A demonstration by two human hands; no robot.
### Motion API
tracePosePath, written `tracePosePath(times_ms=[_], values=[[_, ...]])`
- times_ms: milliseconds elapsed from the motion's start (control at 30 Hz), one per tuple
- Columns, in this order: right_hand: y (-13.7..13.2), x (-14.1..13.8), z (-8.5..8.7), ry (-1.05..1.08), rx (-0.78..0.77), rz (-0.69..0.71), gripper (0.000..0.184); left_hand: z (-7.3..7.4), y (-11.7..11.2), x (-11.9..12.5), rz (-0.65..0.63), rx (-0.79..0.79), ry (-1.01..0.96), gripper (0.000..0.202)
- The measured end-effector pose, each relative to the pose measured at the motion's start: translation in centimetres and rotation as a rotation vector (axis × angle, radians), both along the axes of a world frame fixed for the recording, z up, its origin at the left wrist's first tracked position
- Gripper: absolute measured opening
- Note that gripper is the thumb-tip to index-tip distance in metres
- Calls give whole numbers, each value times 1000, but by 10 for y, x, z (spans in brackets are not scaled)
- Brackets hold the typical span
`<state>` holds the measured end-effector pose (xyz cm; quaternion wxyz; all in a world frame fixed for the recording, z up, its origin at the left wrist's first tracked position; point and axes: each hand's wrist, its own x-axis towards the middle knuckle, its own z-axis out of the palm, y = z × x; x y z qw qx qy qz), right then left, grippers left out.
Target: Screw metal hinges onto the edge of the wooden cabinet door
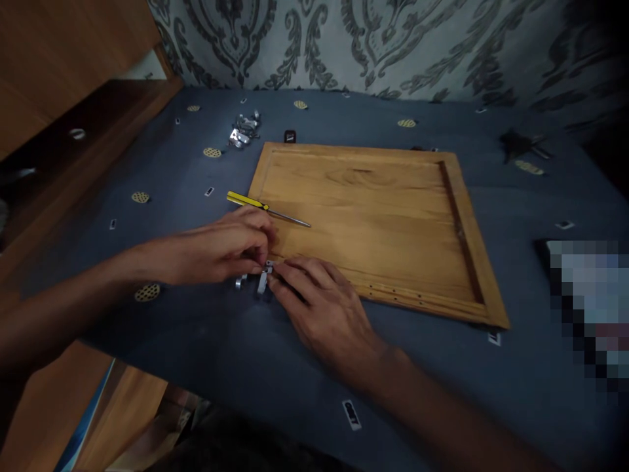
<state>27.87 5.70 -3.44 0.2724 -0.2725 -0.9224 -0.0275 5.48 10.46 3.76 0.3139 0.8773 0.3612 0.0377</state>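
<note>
A small metal hinge [263, 280] sits at the near left corner of a framed wooden door panel [373, 196], with fingers at both its sides. My left hand [230, 246] is closed in a pinch at the hinge's upper end; whatever is between its fingertips is too small to make out. Against the hinge press the thumb and forefinger of my right hand [324, 308], while its other fingers lie on the panel's near edge. A screwdriver with a yellow and black handle [248, 199] lies just beyond my left knuckles, its shaft pointing across the panel.
Behind the panel's left corner is a pile of metal hinges [243, 130]. A dark object [523, 145] lies at the far right, and a pixelated item [590, 288] at the right edge. Blue patterned cloth [196, 347] covers the table. Wooden furniture [83, 39] stands left.
</note>
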Motion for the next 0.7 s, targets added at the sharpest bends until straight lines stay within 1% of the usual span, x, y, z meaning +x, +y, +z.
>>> tracePosePath(times_ms=[133,200,500,700], values=[[0,0,0,-6,-11,3,23,-7,0,-2,24,38,-22,10],[0,0,0,-1,-6,7,21,-9,-1,-2,28,33,-13,9],[0,0,1,-7,13,10,19,-9,-1,2,40,36,0,11],[-1,0,0,-26,0,-1,22,-9,1,1,50,10,15,12]])
